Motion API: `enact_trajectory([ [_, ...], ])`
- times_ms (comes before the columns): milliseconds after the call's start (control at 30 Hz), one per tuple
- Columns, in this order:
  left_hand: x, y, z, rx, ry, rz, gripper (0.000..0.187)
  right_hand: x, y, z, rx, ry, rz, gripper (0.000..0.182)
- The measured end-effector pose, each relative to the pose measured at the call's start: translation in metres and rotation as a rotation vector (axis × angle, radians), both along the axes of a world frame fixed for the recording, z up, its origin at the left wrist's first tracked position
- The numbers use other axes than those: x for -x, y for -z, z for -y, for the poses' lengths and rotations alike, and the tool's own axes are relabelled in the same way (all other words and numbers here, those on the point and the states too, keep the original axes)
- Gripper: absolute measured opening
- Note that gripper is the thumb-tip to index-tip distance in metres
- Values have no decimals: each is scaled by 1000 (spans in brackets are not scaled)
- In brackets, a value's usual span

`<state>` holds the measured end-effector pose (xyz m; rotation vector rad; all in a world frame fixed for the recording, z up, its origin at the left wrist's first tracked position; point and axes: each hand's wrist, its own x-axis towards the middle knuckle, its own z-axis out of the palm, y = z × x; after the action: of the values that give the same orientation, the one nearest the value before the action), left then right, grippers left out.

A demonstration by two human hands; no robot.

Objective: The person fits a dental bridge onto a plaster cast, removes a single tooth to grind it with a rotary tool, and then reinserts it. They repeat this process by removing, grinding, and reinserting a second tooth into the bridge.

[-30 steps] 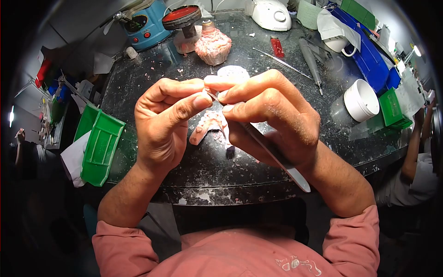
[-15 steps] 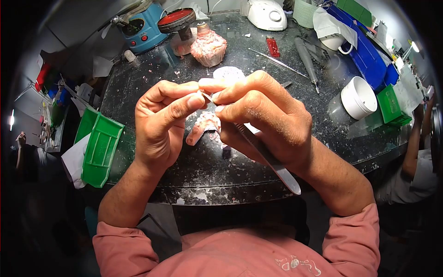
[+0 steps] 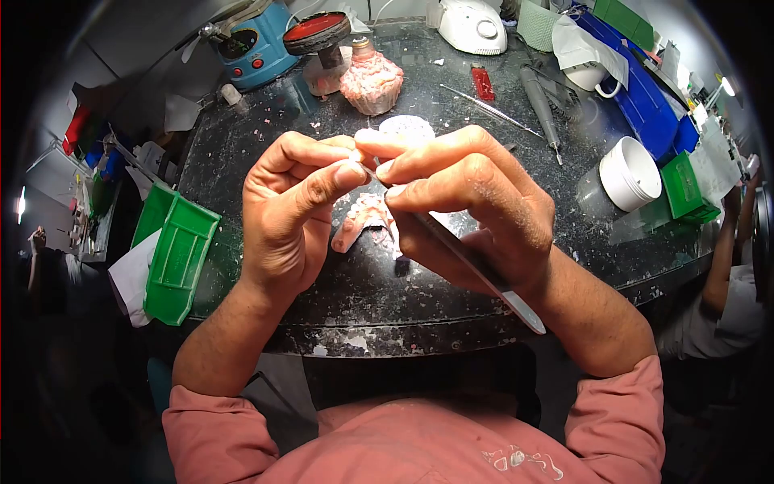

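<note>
My left hand [image 3: 290,210] is pinched closed, with a small whitish piece [image 3: 355,155] between thumb and fingertips, mostly covered. In my right hand [image 3: 484,202] is a slim metal carving knife [image 3: 484,278], held like a pen. Its tip meets the piece at the left fingertips, and its flat handle end slants down toward me. The fingers of both hands touch or nearly touch. Below them on the dark bench lies a pinkish dental model [image 3: 367,216], partly behind the right hand. A round whitish object [image 3: 405,127] shows just beyond my right fingers.
Behind stand a blue machine [image 3: 256,50], a red-topped stand [image 3: 317,31], a burner coated in pink wax [image 3: 372,81] and a white device [image 3: 472,26]. A handpiece [image 3: 542,113], thin metal tool [image 3: 492,110] and white tub [image 3: 630,173] sit right. Left is a green tray [image 3: 181,262].
The knife's handle end has swung a little to the right and up. Both hands keep their grip. The whole view has shifted slightly.
</note>
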<state>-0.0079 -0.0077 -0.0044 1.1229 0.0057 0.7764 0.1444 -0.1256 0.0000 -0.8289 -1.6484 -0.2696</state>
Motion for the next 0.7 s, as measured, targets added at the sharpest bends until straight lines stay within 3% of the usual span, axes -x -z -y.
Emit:
enact_trajectory([
  [567, 1, 3, 0, 57, 34, 5, 13, 0, -2, 5, -1, 122, 175, 15],
  [700, -3, 1, 2, 32, 39, 19, 14, -2, -6, 4, -15, 105, 91, 17],
])
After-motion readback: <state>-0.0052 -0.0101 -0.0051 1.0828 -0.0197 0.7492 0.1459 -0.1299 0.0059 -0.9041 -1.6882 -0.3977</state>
